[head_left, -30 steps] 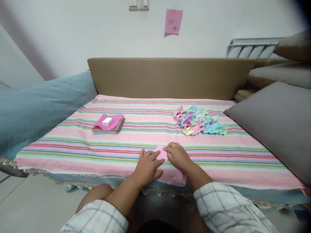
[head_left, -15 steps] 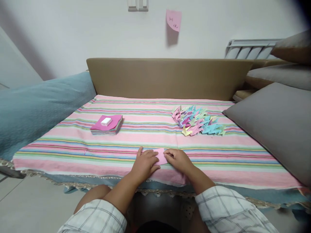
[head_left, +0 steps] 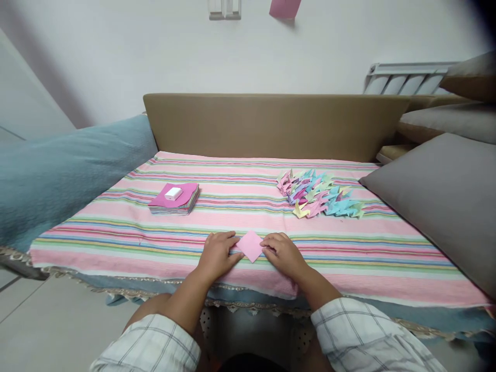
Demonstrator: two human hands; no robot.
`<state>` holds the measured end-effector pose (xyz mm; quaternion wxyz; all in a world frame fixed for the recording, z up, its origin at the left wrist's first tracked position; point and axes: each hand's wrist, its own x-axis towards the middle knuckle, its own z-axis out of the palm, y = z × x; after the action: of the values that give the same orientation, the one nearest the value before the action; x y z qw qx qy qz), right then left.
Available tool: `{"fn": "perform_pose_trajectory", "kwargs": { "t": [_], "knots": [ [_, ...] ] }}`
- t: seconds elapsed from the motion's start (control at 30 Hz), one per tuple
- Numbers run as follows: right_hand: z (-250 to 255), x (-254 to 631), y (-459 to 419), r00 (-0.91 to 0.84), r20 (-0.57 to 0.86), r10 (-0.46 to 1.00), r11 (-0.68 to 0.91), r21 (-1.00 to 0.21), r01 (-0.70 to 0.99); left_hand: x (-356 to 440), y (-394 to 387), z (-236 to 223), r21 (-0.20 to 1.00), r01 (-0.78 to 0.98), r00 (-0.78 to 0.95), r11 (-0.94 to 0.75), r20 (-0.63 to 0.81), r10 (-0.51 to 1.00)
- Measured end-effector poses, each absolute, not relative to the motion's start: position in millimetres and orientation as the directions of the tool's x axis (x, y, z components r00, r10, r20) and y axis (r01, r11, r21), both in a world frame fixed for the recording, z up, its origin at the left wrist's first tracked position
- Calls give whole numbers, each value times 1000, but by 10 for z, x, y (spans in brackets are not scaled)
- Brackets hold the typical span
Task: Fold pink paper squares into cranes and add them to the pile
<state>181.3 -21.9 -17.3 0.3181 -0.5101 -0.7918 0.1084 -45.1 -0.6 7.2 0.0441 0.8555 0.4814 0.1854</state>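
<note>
A small pink square of origami paper (head_left: 250, 246) lies on the striped cloth in front of me, turned so that one corner points toward me. At its left corner is my left hand (head_left: 219, 254), thumb and fingertips closed about the edge. My right hand (head_left: 284, 256) pinches the right corner between thumb and forefinger. Beyond my right hand stands a cluster of folded paper cranes (head_left: 320, 195) in pink, blue, yellow, green and purple.
On the left sits a stack of coloured paper (head_left: 174, 209) with a white block (head_left: 173, 194) on top. A grey cushion (head_left: 434, 191) leans at the right, and a blue-covered armrest (head_left: 77, 160) borders the left. Behind runs a brown backrest (head_left: 271, 126).
The pink paper has been turned from edge-on to corner-on. My left hand has drawn back leftward off its face to the left corner. The view has shifted slightly.
</note>
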Motion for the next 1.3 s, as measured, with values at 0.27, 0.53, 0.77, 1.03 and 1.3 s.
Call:
{"fn": "perform_pose_trajectory", "kwargs": {
  "t": [0.27,0.53,0.77,1.03,1.3],
  "knots": [
    [-185,1814,-215,-274,376,885,444,-508,738,-401,-39,96,399,803,395,-443,202,896],
    [-190,1759,-240,-266,376,888,439,-519,733,-295,-52,45,526,762,336,-379,180,925],
    [-207,1734,-237,-255,362,897,419,-509,752,-242,-50,13,538,780,253,-319,195,948],
    [-236,1721,-234,-223,360,906,386,-484,785,-210,-48,6,581,758,241,-298,175,955],
    [-230,1712,-237,-256,346,903,406,-485,775,-213,-42,-20,519,784,261,-341,223,939]
  ]
}}
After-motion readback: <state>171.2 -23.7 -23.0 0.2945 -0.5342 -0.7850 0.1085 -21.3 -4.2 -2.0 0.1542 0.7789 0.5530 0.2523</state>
